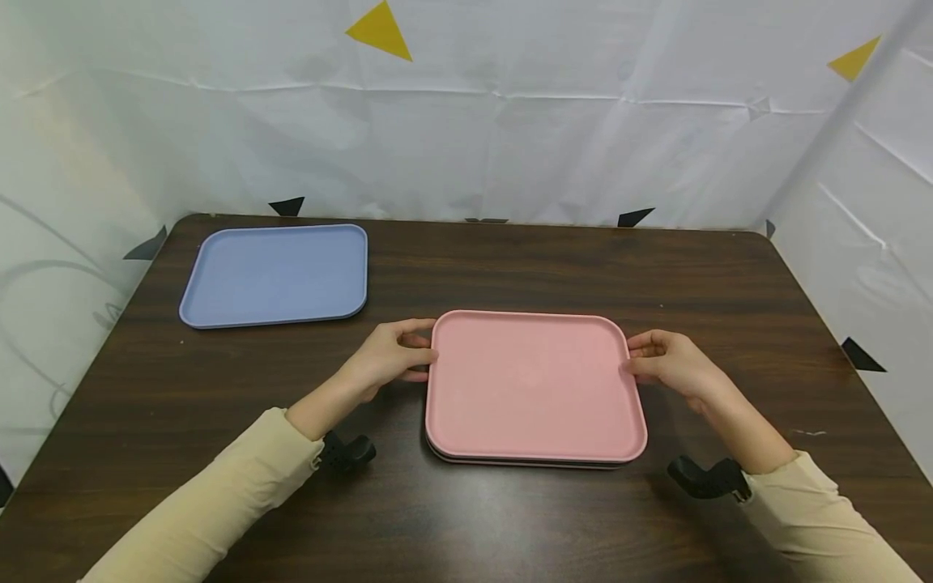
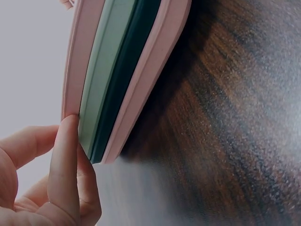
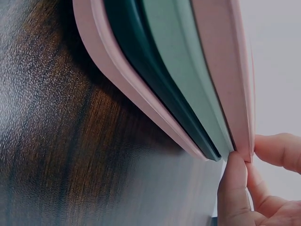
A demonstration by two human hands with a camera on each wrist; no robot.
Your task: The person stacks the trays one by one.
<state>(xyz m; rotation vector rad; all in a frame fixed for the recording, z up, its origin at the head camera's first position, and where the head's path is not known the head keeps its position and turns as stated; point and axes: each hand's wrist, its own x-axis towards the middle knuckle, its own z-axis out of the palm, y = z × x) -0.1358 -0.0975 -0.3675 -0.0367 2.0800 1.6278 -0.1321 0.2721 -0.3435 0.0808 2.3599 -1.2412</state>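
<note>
Head view: the dark wood-grain counter carries a stack of trays set in from its far edge, slightly right of the middle and well apart from the left and right edges. The upper pink tray is uppermost, with its long sides roughly parallel to the far edge. The left hand grips its left short side and the right hand grips its right short side, each with the thumb at the rim. A blue tray lies near the counter's far left corner, apart from the stack. A black device is fitted at the left wrist, beside a pale yellow sleeve. A white sheet stands behind the far edge. Left wrist view: the stack order, from top to bottom, is the upper pink tray, a light green tray, a dark green tray and a lower pink tray. The left hand pinches the upper pink tray only, one fingertip set at the lower edge of its side wall. Right wrist view: the same order is visible; the right hand pinches the upper pink tray between fingertips at its rim.
</note>
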